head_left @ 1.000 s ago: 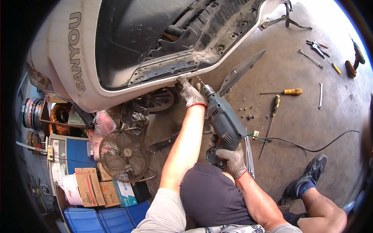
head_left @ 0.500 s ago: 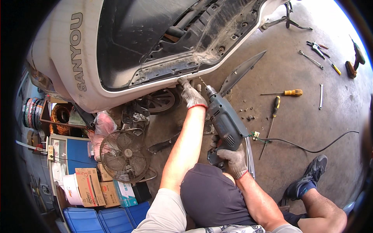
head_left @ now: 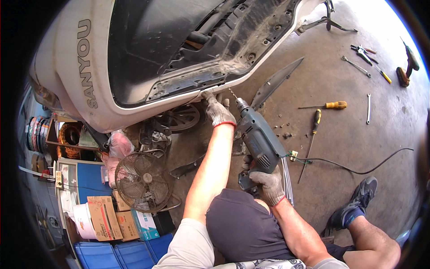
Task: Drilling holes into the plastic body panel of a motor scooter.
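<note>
my grey corded drill (head_left: 260, 141) tilts up-left, its bit at the lower edge of the white scooter body panel (head_left: 134, 96) lying on its side.

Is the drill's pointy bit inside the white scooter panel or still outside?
Outside. The drill bit's tip shows bare just below the white panel edge, beside the left hand.

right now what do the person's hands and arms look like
Both hands wear grey knit work gloves with red cuffs: left glove, right glove. Forearms are bare below short light-grey sleeves. No watch or markings show.
</note>
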`<state>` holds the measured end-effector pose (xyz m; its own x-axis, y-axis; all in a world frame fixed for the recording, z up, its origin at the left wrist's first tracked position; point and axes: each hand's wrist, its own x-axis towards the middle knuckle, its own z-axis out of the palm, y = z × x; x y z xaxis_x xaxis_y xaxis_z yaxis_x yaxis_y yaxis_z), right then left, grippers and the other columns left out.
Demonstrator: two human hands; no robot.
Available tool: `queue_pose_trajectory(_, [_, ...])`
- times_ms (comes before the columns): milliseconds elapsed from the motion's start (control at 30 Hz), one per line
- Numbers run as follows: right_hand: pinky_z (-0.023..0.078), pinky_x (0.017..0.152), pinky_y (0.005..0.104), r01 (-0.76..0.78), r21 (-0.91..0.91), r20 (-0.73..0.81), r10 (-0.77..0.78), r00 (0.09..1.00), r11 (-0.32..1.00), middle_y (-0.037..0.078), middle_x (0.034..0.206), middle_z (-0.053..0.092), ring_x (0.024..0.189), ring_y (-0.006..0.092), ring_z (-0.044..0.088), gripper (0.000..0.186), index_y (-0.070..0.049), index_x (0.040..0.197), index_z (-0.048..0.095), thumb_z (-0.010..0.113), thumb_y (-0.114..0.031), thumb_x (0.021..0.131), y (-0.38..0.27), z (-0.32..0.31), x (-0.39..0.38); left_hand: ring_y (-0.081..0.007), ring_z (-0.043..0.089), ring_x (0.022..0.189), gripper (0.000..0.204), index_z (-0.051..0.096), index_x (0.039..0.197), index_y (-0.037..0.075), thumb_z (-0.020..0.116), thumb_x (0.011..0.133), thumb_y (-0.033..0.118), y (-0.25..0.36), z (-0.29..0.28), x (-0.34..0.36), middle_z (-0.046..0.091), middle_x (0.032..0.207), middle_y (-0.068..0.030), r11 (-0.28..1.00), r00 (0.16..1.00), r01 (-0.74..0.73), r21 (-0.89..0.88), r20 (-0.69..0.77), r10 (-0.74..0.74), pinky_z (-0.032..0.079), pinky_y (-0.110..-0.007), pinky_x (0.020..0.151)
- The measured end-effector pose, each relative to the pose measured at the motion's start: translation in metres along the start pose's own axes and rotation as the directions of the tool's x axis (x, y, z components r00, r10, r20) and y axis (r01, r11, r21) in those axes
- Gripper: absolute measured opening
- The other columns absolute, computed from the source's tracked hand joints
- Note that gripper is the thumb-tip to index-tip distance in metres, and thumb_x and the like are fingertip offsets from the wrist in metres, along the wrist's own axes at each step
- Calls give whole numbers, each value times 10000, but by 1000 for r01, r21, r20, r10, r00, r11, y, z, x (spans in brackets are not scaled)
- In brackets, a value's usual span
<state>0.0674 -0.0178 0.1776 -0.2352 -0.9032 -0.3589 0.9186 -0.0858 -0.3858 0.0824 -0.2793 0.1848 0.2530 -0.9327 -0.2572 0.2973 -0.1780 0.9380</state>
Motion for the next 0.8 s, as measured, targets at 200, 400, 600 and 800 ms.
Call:
queue_pose_trajectory(200, [546,804,315,-13,52,22,12,1000,999,112,1059,673,943,198,659,563,33,1223,585,592,51,660,3,-6,2,-176,536,1219,647,411,1445,181,540,950,577,-4,-2,-1,499,1404,0,998,998,-54,14,28,53,474,-282,823])
queue_pose_trajectory(400, [554,789,331,-10,30,-12,10,1000,999,113,1024,659,908,213,661,549,24,1195,590,591,38,647,-2,-2,0,-176,576,1096,682,488,1354,144,611,884,623,-5,-5,3,549,1267,3,995,995,-90,-39,42,91,444,-298,778])
queue_pose_trajectory(600, [560,780,338,14,8,-23,-14,1000,1000,110,1027,648,892,207,655,506,18,1151,597,580,42,646,-6,-4,1,-187,570,1120,651,490,1345,150,606,897,608,-6,-5,0,550,1282,5,997,997,-68,-44,45,70,448,-299,763])
queue_pose_trajectory(800, [562,761,338,18,73,-23,-16,1000,997,109,994,640,870,208,652,495,21,1132,593,568,47,638,-7,-2,0,-189,569,1120,636,495,1338,161,606,898,606,-5,-9,3,559,1269,12,995,993,-86,-52,75,89,439,-304,743])
